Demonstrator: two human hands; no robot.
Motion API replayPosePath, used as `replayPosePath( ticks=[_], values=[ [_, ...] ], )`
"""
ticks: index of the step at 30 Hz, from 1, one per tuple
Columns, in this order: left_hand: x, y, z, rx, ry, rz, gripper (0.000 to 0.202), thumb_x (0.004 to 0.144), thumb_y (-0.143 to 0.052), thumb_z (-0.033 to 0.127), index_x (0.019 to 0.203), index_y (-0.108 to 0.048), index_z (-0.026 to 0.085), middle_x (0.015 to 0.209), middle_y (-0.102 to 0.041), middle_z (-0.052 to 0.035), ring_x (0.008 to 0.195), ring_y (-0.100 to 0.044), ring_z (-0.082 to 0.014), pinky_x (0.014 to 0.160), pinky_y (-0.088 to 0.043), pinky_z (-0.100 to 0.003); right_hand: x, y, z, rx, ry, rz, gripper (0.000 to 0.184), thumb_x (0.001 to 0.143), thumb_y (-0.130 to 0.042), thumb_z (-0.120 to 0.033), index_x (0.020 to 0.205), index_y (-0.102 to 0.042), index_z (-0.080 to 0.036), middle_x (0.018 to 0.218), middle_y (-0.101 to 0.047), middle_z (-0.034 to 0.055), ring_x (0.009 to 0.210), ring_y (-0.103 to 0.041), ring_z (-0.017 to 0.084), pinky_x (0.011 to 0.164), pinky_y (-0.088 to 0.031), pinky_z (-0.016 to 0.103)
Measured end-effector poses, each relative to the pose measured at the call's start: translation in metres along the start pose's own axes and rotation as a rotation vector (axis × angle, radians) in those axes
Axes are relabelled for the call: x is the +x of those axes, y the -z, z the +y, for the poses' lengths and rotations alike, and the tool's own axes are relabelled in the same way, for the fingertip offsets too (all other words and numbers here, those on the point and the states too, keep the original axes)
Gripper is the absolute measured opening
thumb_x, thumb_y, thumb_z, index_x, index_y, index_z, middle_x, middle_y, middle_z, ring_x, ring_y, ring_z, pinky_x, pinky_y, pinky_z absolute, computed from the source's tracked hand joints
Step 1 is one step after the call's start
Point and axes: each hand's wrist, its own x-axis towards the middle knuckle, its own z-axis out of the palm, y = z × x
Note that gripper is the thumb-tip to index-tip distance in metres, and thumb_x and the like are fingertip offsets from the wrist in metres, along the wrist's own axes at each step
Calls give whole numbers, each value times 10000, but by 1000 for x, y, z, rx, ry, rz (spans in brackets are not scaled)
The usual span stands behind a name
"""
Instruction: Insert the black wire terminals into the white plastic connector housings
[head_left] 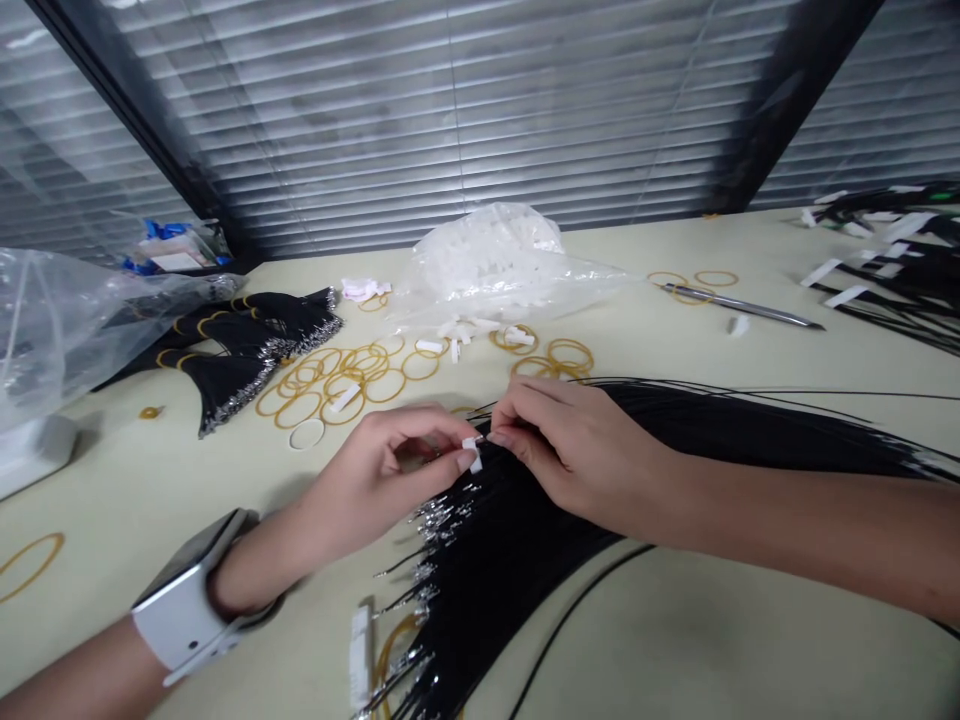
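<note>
My left hand (pixel 379 480) pinches a small white plastic connector (pixel 472 452) between thumb and fingertips. My right hand (pixel 577 445) meets it from the right, its fingers pinched on a thin black wire at the connector. Both hands hover over a large fan of black wires (pixel 570 520) with silver metal tips (pixel 435 525) lying across the table. A white device is strapped to my left wrist (pixel 187 600).
Yellow rubber bands (pixel 337 380) and loose white connectors (pixel 465 330) are scattered behind the hands. A clear bag of white connectors (pixel 487 260) sits at the back, banded black wire bundles (pixel 247 350) at the left, metal tweezers (pixel 742 305) and more wires (pixel 892 260) at the right.
</note>
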Motion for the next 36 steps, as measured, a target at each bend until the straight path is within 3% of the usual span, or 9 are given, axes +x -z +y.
replayPosePath(
  ticks=[10,18,36],
  values=[
    [4,0,-3,-62,38,-15,133,806,-496,267,854,-568,167,781,-571,9,695,-487,-67,602,-393,-157,3,1,-1,17,-3,59,113,832,-406,-131,753,-486,-114,750,-470,34,712,-405,108,664,-333,239],
    [2,3,-4,-87,43,-26,140,801,-505,279,878,-573,184,817,-587,12,713,-508,-72,648,-416,-168,2,0,0,-35,50,93,169,827,-430,-162,746,-569,-113,685,-464,38,651,-397,114,631,-334,254],
    [3,4,-5,-159,62,-66,178,774,-545,292,881,-605,163,776,-599,-13,690,-508,-88,611,-408,-185,0,1,1,-13,119,119,121,804,-485,-124,741,-588,-110,661,-471,18,632,-407,88,608,-343,224]
  ],
)
